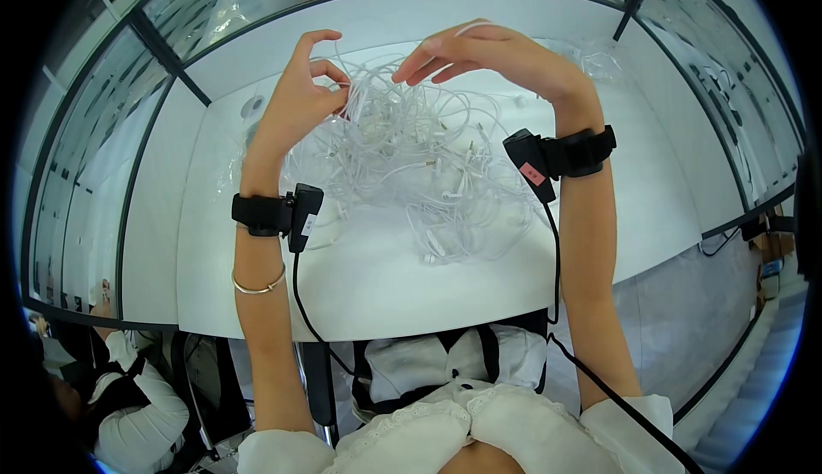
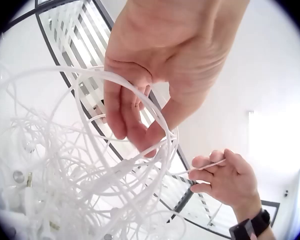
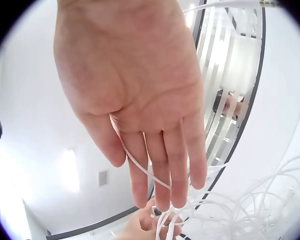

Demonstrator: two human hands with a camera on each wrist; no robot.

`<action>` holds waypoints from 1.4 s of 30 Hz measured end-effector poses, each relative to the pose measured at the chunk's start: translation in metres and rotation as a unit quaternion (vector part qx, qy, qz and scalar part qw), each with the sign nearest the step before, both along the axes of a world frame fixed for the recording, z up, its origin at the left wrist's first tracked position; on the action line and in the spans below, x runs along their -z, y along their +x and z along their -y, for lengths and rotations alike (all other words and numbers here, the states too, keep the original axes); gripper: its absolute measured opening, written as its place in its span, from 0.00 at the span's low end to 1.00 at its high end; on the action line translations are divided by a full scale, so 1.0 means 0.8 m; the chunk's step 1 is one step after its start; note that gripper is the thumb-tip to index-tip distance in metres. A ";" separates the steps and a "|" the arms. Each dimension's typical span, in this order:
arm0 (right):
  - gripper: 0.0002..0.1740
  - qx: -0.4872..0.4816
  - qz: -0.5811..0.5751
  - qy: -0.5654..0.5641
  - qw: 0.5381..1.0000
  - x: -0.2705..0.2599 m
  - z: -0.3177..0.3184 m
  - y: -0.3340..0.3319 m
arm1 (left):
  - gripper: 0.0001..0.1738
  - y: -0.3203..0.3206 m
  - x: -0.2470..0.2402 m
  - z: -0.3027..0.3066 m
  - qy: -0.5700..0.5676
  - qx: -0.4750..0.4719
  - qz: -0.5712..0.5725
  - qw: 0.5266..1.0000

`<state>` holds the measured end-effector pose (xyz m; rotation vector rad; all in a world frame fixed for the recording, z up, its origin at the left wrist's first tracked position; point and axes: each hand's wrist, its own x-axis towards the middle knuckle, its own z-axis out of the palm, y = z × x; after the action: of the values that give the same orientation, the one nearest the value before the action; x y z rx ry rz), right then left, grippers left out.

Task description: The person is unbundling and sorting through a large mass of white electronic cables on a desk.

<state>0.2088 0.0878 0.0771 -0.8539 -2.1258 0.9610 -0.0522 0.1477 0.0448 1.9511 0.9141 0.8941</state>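
Note:
A large tangle of white earphone cables (image 1: pixel 385 144), with small plugs and earbuds among them, lies on the white table (image 1: pixel 342 290). At its far left side my left hand (image 1: pixel 304 93) pinches a bunch of strands between thumb and fingertips; in the left wrist view, loops (image 2: pixel 160 125) hang around those fingers. My right hand (image 1: pixel 479 54) is raised over the far side of the tangle with fingers extended. One cable (image 3: pixel 147 172) crosses the palm side of its fingers (image 3: pixel 177 165) and passes between thumb and index finger. A metal plug (image 3: pixel 267 3) shows beside that hand.
Low white partitions (image 1: pixel 402 20) topped with striped glass enclose the table's back and sides. Clear plastic bags (image 1: pixel 599 61) lie near the back right. Another person (image 1: pixel 141 405) sits at lower left. Black cords (image 1: pixel 556 260) hang from both wrist cameras.

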 end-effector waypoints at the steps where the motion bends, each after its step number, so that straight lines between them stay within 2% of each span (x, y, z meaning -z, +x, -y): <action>1: 0.25 0.015 0.009 -0.001 1.000 0.005 -0.002 0.000 | 0.38 0.000 0.001 -0.001 0.013 -0.008 0.006 1.000; 4: 0.23 0.051 0.033 0.003 0.998 0.012 -0.008 0.000 | 0.37 0.003 0.002 0.000 0.041 -0.078 0.027 0.996; 7: 0.23 0.059 0.047 0.013 0.997 0.012 -0.008 0.000 | 0.38 0.004 -0.002 0.005 0.072 -0.099 0.005 0.992; 10: 0.23 0.031 0.050 0.007 0.998 0.013 -0.002 -0.006 | 0.36 0.007 -0.008 0.014 0.077 -0.031 0.013 0.997; 13: 0.19 0.000 0.011 -0.015 1.000 0.011 -0.003 -0.009 | 0.34 0.016 -0.018 0.026 0.087 0.021 -0.055 0.994; 16: 0.20 -0.005 -0.053 0.050 0.997 -0.004 -0.001 -0.004 | 0.27 0.008 -0.028 0.028 0.172 -0.055 -0.068 0.981; 20: 0.20 -0.017 -0.112 0.104 0.988 -0.010 0.004 0.008 | 0.17 -0.012 -0.031 0.017 0.266 -0.140 0.024 0.953; 23: 0.21 -0.014 -0.068 0.204 0.977 -0.008 0.000 0.020 | 0.11 -0.030 -0.034 0.005 0.305 -0.182 0.071 0.932; 27: 0.38 -0.058 -0.082 0.102 0.990 -0.012 0.019 0.045 | 0.08 -0.039 -0.044 0.008 0.306 -0.194 0.072 0.929; 28: 0.41 -0.115 -0.086 0.080 0.986 -0.013 0.016 0.051 | 0.07 -0.039 -0.045 0.009 0.305 -0.201 0.080 0.927; 29: 0.45 -0.131 -0.034 0.094 0.986 -0.017 0.019 0.058 | 0.07 -0.038 -0.045 0.010 0.304 -0.208 0.088 0.926; 31: 0.49 -0.234 -0.068 0.088 0.966 -0.020 0.018 0.059 | 0.06 -0.038 -0.043 0.011 0.293 -0.199 0.105 0.929; 33: 0.55 -0.257 -0.130 0.074 0.955 -0.018 0.008 0.058 | 0.07 -0.032 -0.040 0.009 0.274 -0.167 0.122 0.939; 34: 0.37 -0.166 -0.145 0.074 0.973 -0.024 0.022 0.046 | 0.07 -0.025 -0.042 0.015 0.268 -0.154 0.090 0.947; 36: 0.27 -0.065 -0.096 0.120 0.986 -0.032 0.021 0.016 | 0.07 -0.016 -0.049 0.028 0.262 -0.149 0.041 0.953; 37: 0.24 -0.012 -0.072 0.142 0.987 -0.033 0.017 -0.001 | 0.07 -0.012 -0.050 0.033 0.260 -0.145 0.016 0.955; 38: 0.20 0.016 -0.101 0.141 0.985 -0.018 0.001 -0.018 | 0.07 -0.009 -0.049 0.035 0.273 -0.128 0.019 0.953; 42: 0.18 0.130 -0.070 0.132 0.980 0.007 -0.001 -0.072 | 0.06 -0.010 -0.046 0.034 0.269 -0.097 -0.053 0.957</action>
<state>0.1515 0.0887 0.0717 -0.8760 -1.9102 0.5720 -0.0600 0.1206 0.0816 2.4174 1.0100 1.2631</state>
